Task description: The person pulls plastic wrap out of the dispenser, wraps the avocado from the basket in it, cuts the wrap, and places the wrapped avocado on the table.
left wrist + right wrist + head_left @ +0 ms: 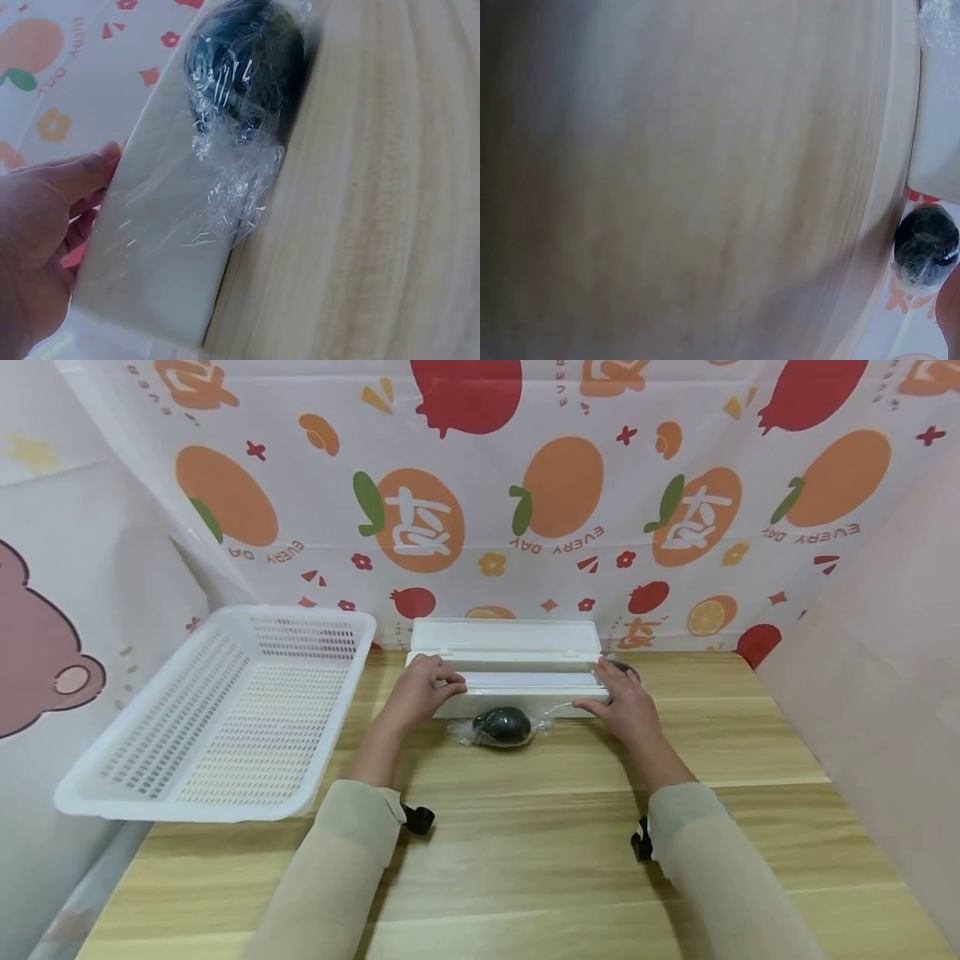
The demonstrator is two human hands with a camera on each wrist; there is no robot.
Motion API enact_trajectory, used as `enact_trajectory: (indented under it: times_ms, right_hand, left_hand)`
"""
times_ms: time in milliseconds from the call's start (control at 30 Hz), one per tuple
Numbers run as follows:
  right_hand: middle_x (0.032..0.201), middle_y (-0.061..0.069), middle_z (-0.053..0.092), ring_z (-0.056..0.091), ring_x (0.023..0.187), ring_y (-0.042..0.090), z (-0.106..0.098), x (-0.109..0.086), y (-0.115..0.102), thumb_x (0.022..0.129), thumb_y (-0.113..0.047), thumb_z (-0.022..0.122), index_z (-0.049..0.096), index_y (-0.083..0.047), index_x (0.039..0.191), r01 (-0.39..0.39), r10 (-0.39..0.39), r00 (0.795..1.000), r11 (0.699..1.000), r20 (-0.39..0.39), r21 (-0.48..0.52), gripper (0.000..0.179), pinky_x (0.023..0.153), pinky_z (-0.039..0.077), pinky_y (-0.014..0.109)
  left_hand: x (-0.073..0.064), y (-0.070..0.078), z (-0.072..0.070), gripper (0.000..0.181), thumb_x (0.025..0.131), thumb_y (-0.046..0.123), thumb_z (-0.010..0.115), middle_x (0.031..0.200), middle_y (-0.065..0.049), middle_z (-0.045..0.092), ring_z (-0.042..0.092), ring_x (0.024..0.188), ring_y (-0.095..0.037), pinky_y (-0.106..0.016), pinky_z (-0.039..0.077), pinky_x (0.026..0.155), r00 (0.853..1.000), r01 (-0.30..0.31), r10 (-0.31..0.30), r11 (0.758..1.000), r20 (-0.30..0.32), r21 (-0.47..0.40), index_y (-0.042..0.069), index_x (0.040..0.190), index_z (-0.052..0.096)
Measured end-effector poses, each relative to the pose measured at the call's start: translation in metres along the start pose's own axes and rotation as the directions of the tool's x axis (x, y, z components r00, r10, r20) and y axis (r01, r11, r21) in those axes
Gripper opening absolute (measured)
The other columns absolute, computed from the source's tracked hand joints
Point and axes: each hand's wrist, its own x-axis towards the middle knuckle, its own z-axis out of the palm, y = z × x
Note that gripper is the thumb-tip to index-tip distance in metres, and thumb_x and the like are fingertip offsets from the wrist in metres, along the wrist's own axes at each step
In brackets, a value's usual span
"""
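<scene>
A long white cling film box [517, 703] stands with its lid [504, 635] raised at the back, and a white roll [525, 680] shows inside. My left hand [424, 689] grips the box's left end, fingers curled and thumb at the front top edge. At the right end my right hand [626, 700] holds the box, thumb on its front and fingers over the end. Right against the front lies a dark oval fruit [502, 727], like an avocado, wrapped in clear film [236, 176]. Another wrapped dark fruit [927, 244] sits beyond the right end, partly hidden by my hand in the head view.
A white perforated plastic basket [341, 693] stands at the left of the wooden table [510, 860]. Behind the box hangs a fruit-printed sheet [480, 510]. Pale side panels [892, 693] border the table on both sides.
</scene>
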Motion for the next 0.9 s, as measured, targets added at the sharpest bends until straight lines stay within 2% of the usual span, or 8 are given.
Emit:
enact_trajectory:
  times_ms: [133, 300, 467, 567, 733, 900]
  right_hand:
    - [0.157, 0.007, 0.037, 0.037, 0.143, 0.031, 0.0, -0.002, 0.0, 0.082, -0.052, 0.074, 0.044, -0.014, 0.149, -0.005, 0.005, 1.0, 1.0, 0.013, 0.0, 0.082, 0.119, 0.023, 0.051]
    - [0.158, 0.008, 0.036, 0.036, 0.143, 0.035, 0.0, -0.003, -0.001, 0.083, -0.052, 0.073, 0.044, -0.014, 0.149, -0.004, 0.004, 1.0, 1.0, 0.021, 0.004, 0.082, 0.118, 0.024, 0.054]
    - [0.157, 0.008, 0.036, 0.034, 0.142, 0.039, -0.006, -0.002, 0.0, 0.083, -0.05, 0.074, 0.044, -0.014, 0.149, -0.011, 0.011, 1.0, 1.0, 0.0, -0.01, 0.082, 0.115, 0.028, 0.057]
    - [0.159, 0.007, 0.034, 0.031, 0.143, 0.043, -0.009, -0.001, 0.0, 0.083, -0.051, 0.073, 0.042, -0.015, 0.15, -0.031, 0.031, 0.999, 0.999, 0.018, -0.008, 0.082, 0.113, 0.029, 0.059]
    - [0.16, 0.006, 0.03, 0.027, 0.142, 0.049, -0.008, -0.001, -0.001, 0.084, -0.057, 0.069, 0.038, -0.016, 0.152, -0.06, 0.059, 0.996, 0.998, 0.065, 0.009, 0.085, 0.112, 0.028, 0.063]
    - [0.161, 0.004, 0.029, 0.027, 0.142, 0.049, -0.005, 0.0, -0.002, 0.084, -0.059, 0.067, 0.037, -0.018, 0.153, -0.059, 0.058, 0.995, 0.998, 0.076, 0.011, 0.085, 0.112, 0.028, 0.062]
  left_hand:
    - [-0.003, -0.003, -0.001, 0.013, 0.088, 0.021, 0.074, 0.083, -0.003, 0.061, 0.051, 0.095, -0.023, -0.037, 0.044, 0.078, 1.0, 0.01, -0.01, 1.0, -0.004, -0.024, 0.011, 0.094, 0.08]
    - [-0.009, -0.011, -0.009, 0.013, 0.089, 0.022, 0.074, 0.085, -0.002, 0.061, 0.05, 0.096, -0.022, -0.038, 0.045, 0.08, 0.999, 0.045, -0.046, 0.999, -0.014, -0.026, 0.012, 0.093, 0.079]
    - [-0.016, -0.018, -0.019, 0.011, 0.089, 0.016, 0.074, 0.088, -0.007, 0.063, 0.05, 0.105, -0.028, -0.044, 0.042, 0.092, 0.996, 0.05, -0.051, 0.999, -0.066, -0.016, 0.007, 0.093, 0.078]
    - [-0.02, -0.018, -0.021, 0.011, 0.089, 0.013, 0.073, 0.093, -0.01, 0.062, 0.048, 0.109, -0.031, -0.045, 0.039, 0.096, 0.993, 0.062, -0.063, 0.998, -0.096, -0.015, 0.004, 0.093, 0.077]
    - [-0.025, -0.016, -0.018, 0.013, 0.091, 0.014, 0.072, 0.107, -0.011, 0.057, 0.049, 0.11, -0.031, -0.045, 0.041, 0.096, 0.979, 0.135, -0.138, 0.99, -0.147, -0.029, 0.003, 0.097, 0.076]
    - [-0.032, -0.015, -0.017, 0.015, 0.092, 0.013, 0.07, 0.115, -0.013, 0.054, 0.052, 0.113, -0.031, -0.046, 0.042, 0.1, 0.964, 0.189, -0.197, 0.98, -0.177, -0.061, 0.001, 0.1, 0.074]
